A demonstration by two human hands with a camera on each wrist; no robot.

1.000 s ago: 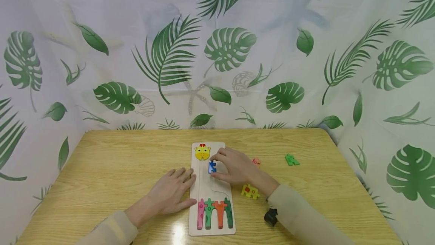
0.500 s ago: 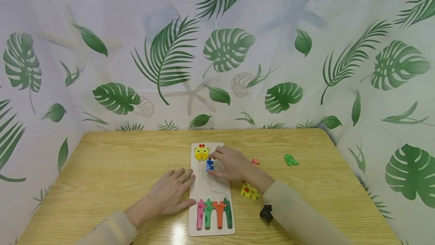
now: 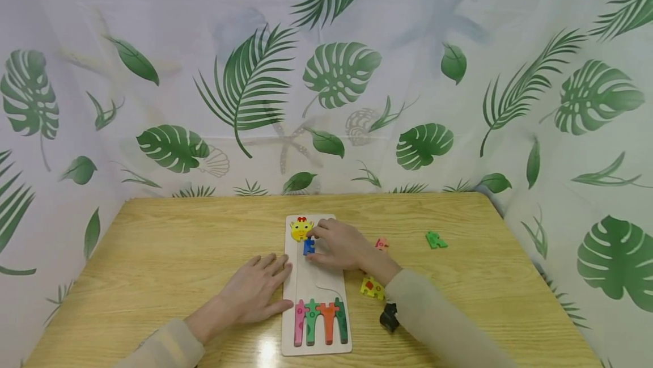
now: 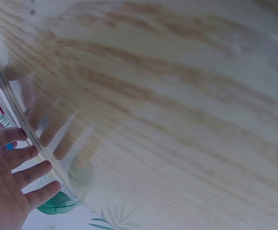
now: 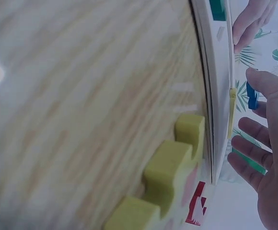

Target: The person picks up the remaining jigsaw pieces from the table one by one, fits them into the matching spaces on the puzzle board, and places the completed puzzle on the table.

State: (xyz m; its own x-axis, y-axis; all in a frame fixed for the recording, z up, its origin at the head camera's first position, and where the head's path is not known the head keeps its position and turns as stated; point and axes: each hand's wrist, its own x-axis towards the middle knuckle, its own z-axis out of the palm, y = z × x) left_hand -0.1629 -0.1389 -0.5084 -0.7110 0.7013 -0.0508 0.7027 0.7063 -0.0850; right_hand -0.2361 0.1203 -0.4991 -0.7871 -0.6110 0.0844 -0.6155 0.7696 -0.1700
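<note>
A pale wooden puzzle board lies upright-lengthwise in the middle of the table. At its top is a yellow giraffe-head piece; along its bottom sit several leg pieces, among them a pink one and an orange one. My right hand pinches a blue puzzle piece between thumb and finger, just below the giraffe head. In the right wrist view the blue piece shows between thumb and fingertip. My left hand lies flat with fingers spread, fingertips at the board's left edge.
Right of the board lie a yellow puzzle piece, a pink one partly behind the right hand, and a green one. A small black object is at the right sleeve. A leaf-patterned curtain surrounds the wooden table.
My right hand has moved a little to the left with the blue piece, bringing it beneath the giraffe head. The left hand has stayed in place by the board.
</note>
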